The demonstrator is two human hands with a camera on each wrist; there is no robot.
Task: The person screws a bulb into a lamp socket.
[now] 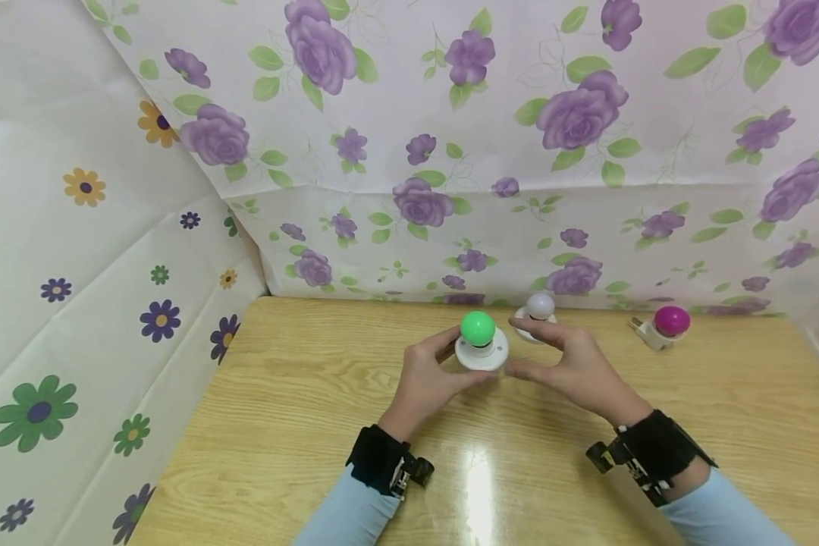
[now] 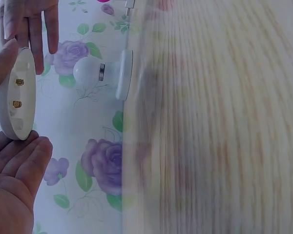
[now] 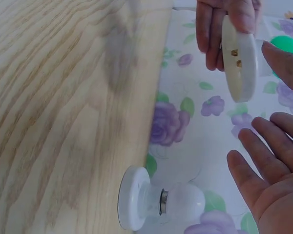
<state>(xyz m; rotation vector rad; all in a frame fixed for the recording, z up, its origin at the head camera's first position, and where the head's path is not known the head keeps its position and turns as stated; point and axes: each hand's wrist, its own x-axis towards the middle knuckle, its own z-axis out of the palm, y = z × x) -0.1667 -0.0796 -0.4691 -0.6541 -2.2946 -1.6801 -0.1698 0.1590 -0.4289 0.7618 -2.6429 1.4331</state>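
A green bulb (image 1: 478, 328) stands upright in a round white lamp holder (image 1: 481, 359). My left hand (image 1: 428, 378) grips the holder's rim between thumb and fingers and keeps it raised over the table. In the left wrist view its hollow underside shows two brass screws (image 2: 18, 92). My right hand (image 1: 576, 370) is just to the right of the holder, thumb and fingers spread apart, with nothing in its grasp. Behind its fingertips, a white bulb (image 1: 541, 305) sits in a second round holder (image 3: 132, 197) on the table, partly covered by the hand in the head view.
Farther right on the wooden table (image 1: 300, 425) lies a magenta bulb (image 1: 672, 321) in a white socket (image 1: 651, 336) with plug prongs. Flower-patterned sheets (image 1: 396, 152) rise along the table's back and left edges. Each wrist wears a black strap with a small camera.
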